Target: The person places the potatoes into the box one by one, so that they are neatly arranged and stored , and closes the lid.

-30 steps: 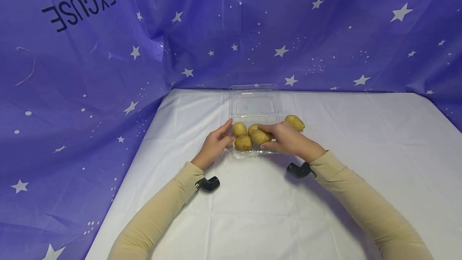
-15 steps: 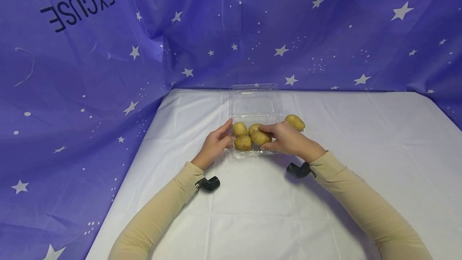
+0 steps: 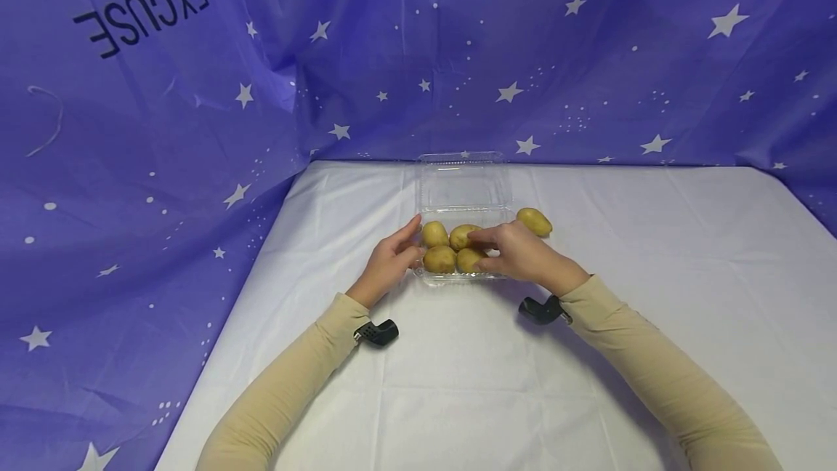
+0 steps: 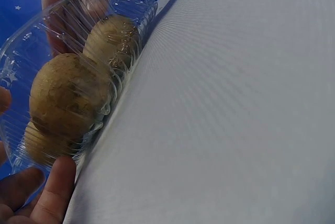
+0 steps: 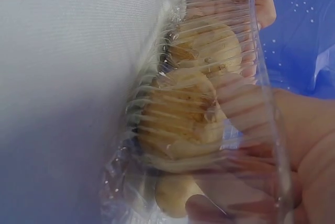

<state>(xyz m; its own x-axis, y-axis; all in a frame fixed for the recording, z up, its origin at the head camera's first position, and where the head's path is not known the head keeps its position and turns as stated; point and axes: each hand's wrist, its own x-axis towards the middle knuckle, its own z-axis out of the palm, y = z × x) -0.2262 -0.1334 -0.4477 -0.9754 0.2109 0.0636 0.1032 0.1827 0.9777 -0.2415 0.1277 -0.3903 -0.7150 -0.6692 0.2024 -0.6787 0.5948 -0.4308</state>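
Observation:
A clear plastic clamshell container lies on the table with its lid folded back. In its base are several potatoes: a back left potato, a front left potato, a back right potato and a front right potato. My left hand rests its extended fingers against the container's left end. My right hand reaches in over the right side. Its thumb is at the front right potato and its fingers reach by the back right one. The right wrist view shows that thumb through the ribbed wall.
One more potato lies on the white tablecloth, just beyond my right hand. A purple star-patterned sheet hangs behind and to the left of the table. Each wrist carries a small black camera.
The potato that my right hand held has come down into the front right of the container, baring more of the back right potato. My left hand has stayed in place.

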